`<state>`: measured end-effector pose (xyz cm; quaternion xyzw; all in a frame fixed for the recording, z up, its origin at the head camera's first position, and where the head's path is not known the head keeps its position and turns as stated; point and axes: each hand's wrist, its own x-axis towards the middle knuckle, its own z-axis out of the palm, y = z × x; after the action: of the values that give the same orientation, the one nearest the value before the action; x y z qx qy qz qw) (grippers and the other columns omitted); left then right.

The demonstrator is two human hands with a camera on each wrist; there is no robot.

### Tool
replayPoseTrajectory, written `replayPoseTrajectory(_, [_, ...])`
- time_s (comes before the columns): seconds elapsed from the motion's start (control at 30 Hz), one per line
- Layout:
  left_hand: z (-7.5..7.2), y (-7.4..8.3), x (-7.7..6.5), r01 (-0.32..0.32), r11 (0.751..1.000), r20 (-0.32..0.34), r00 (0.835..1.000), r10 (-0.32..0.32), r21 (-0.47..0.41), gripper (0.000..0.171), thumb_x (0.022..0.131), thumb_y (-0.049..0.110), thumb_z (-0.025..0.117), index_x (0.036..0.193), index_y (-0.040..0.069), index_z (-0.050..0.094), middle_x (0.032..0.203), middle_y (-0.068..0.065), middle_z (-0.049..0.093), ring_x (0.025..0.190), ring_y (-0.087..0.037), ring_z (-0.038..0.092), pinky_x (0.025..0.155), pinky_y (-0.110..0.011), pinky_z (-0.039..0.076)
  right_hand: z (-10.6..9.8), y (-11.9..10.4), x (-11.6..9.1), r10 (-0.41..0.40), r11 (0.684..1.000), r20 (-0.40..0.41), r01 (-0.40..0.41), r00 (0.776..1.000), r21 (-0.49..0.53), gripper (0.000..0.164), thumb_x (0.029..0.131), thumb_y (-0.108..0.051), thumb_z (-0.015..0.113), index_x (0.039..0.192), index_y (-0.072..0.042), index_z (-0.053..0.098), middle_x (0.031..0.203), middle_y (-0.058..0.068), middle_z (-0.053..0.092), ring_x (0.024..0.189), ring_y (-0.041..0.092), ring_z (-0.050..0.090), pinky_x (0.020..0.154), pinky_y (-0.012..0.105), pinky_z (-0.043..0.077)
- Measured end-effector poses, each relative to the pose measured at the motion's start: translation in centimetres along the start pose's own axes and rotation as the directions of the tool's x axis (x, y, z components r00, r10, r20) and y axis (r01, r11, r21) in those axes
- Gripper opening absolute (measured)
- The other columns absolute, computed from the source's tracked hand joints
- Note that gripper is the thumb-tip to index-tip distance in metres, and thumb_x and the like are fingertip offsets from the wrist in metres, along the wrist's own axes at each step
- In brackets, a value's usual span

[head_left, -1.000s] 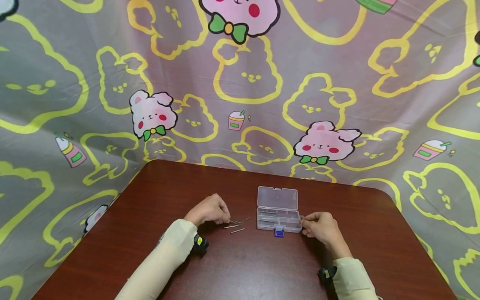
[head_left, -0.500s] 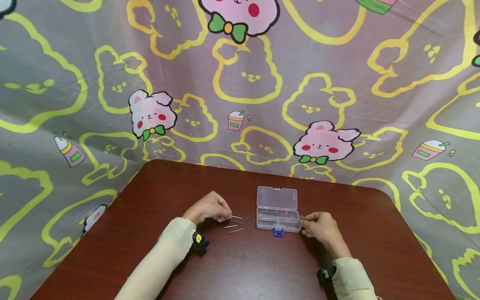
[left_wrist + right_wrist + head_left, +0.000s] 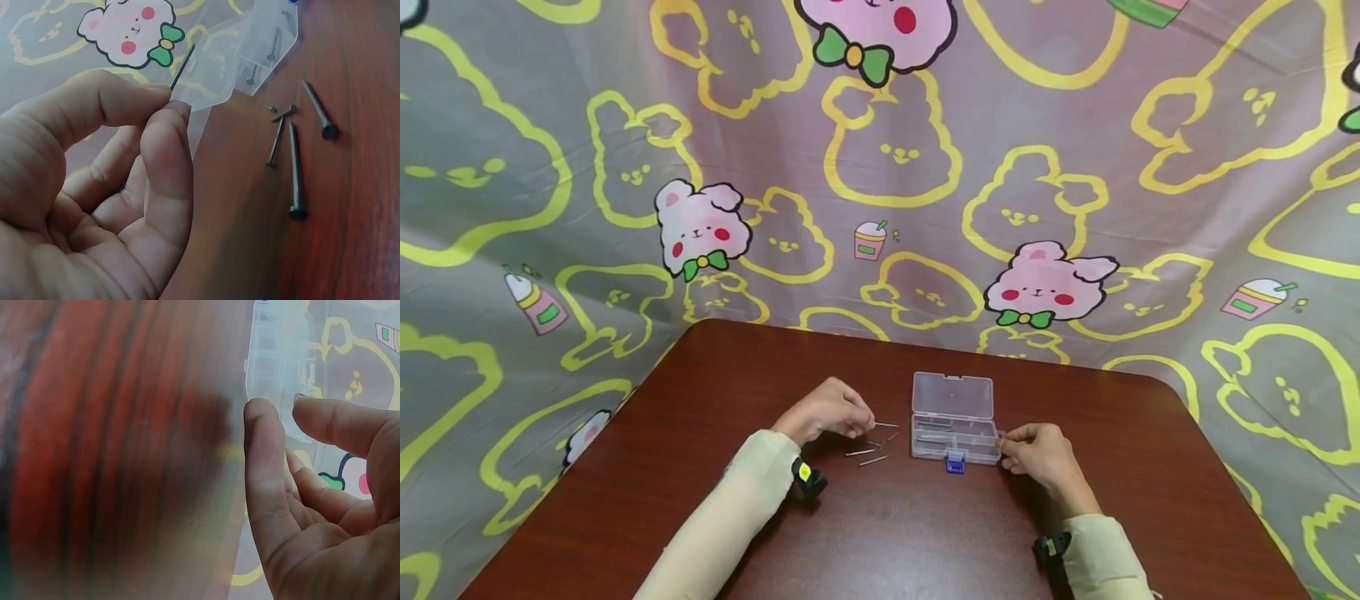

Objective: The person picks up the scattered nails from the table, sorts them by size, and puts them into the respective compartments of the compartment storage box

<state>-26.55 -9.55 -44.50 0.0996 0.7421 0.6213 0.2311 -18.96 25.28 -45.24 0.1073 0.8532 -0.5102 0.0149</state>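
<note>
Between thumb and index finger, my left hand point(image 3: 829, 408) pinches a thin nail point(image 3: 182, 67), its point facing away from the palm. Just below lie several loose nails point(image 3: 296, 169) of different sizes on the table; two of the small ones cross. To their right stands a clear plastic compartment box point(image 3: 977, 457) with its lid point(image 3: 953, 395) raised and its blue latch point(image 3: 955, 464) hanging in front. Some nails lie in its left compartments. At the box's right end, my right hand point(image 3: 1043, 457) holds the side between thumb and fingers.
The brown wooden table point(image 3: 880, 533) has rounded far corners. A grey cloth curtain point(image 3: 805, 150) with yellow outlines and pink cartoon heads hangs behind and beside it. A black wrist camera point(image 3: 808, 478) sits on the left wrist, another point(image 3: 1052, 546) on the right.
My left hand has risen off the loose nails and moved slightly right and away, carrying one nail, which now points towards the box. The right hand and box stay in place.
</note>
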Motion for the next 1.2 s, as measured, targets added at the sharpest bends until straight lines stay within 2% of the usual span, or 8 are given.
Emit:
replayPoseTrajectory(0.43, [1.0,0.9,0.6,-0.017,1.000,0.029,0.999,0.017,0.001,0.007,0.082,-0.001,0.073,0.084,-0.007,0.075,0.079,-0.017,0.072,0.059,-0.016,0.063,0.058,-0.029,0.056,0.1,-0.1,-0.2,0.017,1.000,-0.005,-0.017,1.000,-0.001,0.019,0.089,-0.006,0.075,0.097,0.010,0.068,0.074,0.013,0.071,0.063,0.024,0.070,0.058,0.034,0.059])
replayPoseTrajectory(0.77, [2.3,1.4,1.0,-0.035,0.999,0.040,0.999,0.035,0.003,0.006,0.080,-0.002,0.073,0.082,-0.008,0.075,0.076,-0.016,0.072,0.057,-0.014,0.062,0.057,-0.027,0.056,0.1,-0.1,0.0,0.011,1.000,-0.003,-0.011,1.000,0.003,0.018,0.088,-0.005,0.075,0.096,0.010,0.068,0.075,0.014,0.071,0.063,0.024,0.070,0.058,0.034,0.059])
replayPoseTrajectory(1.2, [4.0,1.1,2.2,-0.026,0.999,0.031,0.999,0.027,-0.026,0.009,0.077,-0.005,0.073,0.082,-0.011,0.074,0.071,-0.015,0.071,0.054,-0.013,0.060,0.054,-0.026,0.054,0.1,0.0,-0.1,-0.001,1.000,-0.006,0.001,1.000,0.020,0.019,0.087,-0.004,0.075,0.095,0.011,0.068,0.074,0.016,0.071,0.063,0.024,0.070,0.057,0.034,0.059])
